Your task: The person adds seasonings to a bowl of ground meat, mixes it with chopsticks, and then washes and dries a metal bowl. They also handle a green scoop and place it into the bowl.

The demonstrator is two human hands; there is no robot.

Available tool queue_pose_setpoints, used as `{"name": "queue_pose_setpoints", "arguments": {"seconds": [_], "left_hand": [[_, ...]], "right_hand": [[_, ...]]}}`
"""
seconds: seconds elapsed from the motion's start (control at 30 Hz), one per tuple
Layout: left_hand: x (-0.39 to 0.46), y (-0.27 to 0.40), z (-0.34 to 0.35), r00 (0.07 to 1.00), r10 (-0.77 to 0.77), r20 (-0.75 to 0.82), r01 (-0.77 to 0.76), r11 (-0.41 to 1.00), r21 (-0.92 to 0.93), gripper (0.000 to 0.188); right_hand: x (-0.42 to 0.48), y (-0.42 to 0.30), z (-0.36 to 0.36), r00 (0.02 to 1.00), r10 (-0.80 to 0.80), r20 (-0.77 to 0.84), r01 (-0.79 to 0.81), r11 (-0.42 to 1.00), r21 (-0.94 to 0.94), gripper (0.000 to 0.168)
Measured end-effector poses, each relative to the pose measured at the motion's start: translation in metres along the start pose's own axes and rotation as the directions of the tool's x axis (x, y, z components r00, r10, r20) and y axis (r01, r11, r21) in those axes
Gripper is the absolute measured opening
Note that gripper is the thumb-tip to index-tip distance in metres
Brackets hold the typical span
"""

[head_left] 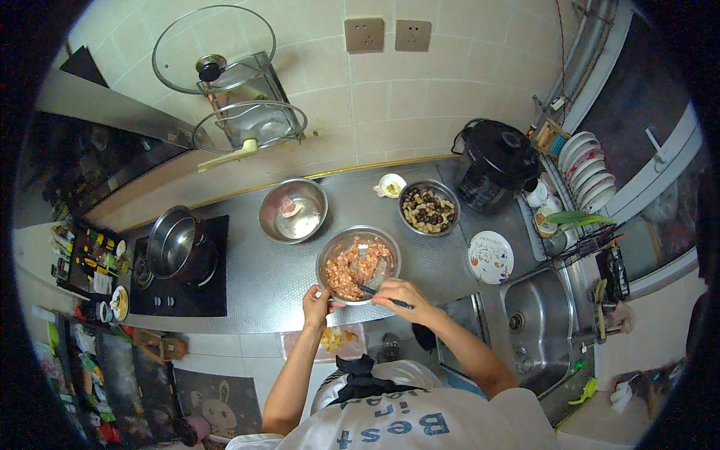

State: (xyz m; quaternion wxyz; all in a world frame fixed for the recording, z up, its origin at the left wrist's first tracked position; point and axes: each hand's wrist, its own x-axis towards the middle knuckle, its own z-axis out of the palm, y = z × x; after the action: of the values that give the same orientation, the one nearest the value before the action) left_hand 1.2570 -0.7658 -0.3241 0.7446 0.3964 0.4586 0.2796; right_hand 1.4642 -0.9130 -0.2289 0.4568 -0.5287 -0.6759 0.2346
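Observation:
Reddish minced meat (pixel 349 269) lies in a round steel bowl (pixel 397 247) at the counter's front edge. My left hand (pixel 316 306) grips the bowl's rim at its lower left. In my right hand (pixel 402 298) is a dark-handled utensil (pixel 368 289), its working end down in the mince. Behind to the left stands a larger steel bowl (pixel 270 216) with a small piece of meat (pixel 289 208) inside. To the right, another steel bowl (pixel 458 216) holds dark and pale chopped pieces, beside a small white dish (pixel 392 184) with pale bits.
A black induction or gas hob (pixel 216 304) with a steel pot (pixel 171 247) is at left. At right are a black electric cooker (pixel 498 157), a white patterned plate (pixel 490 257), a dish rack with plates (pixel 588 169) and a steel sink (pixel 537 326). Glass lids (pixel 253 126) hang on the wall.

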Motion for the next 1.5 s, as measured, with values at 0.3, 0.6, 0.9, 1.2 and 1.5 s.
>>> {"name": "queue_pose_setpoints", "arguments": {"seconds": [0.3,0.6,0.9,1.2,1.5], "left_hand": [[0.034,-0.021,0.02,0.998,-0.059,0.014,0.059,0.998,0.022,0.016],[0.125,-0.05,0.054,0.996,-0.025,-0.088,0.019,0.998,-0.063,0.022],[0.16,-0.088,0.036,0.989,-0.121,-0.084,0.095,0.959,-0.267,0.026],[0.055,-0.037,0.065,0.991,-0.079,-0.11,0.078,0.997,-0.015,0.015],[-0.037,-0.053,0.042,0.992,-0.049,0.12,0.009,0.949,0.314,0.05]], "right_hand": [[-0.006,0.047,-0.034,0.985,0.086,-0.15,-0.113,0.978,-0.177,0.018],[0.019,0.154,0.02,0.639,0.592,-0.492,-0.375,0.797,0.473,0.027],[0.033,0.194,0.042,0.438,0.899,0.025,-0.227,0.084,0.97,0.039],[-0.033,0.232,0.089,0.446,0.895,-0.003,0.069,-0.032,0.997,0.025],[-0.252,0.167,0.141,0.273,0.884,0.381,-0.631,-0.134,0.764,0.017]]}}
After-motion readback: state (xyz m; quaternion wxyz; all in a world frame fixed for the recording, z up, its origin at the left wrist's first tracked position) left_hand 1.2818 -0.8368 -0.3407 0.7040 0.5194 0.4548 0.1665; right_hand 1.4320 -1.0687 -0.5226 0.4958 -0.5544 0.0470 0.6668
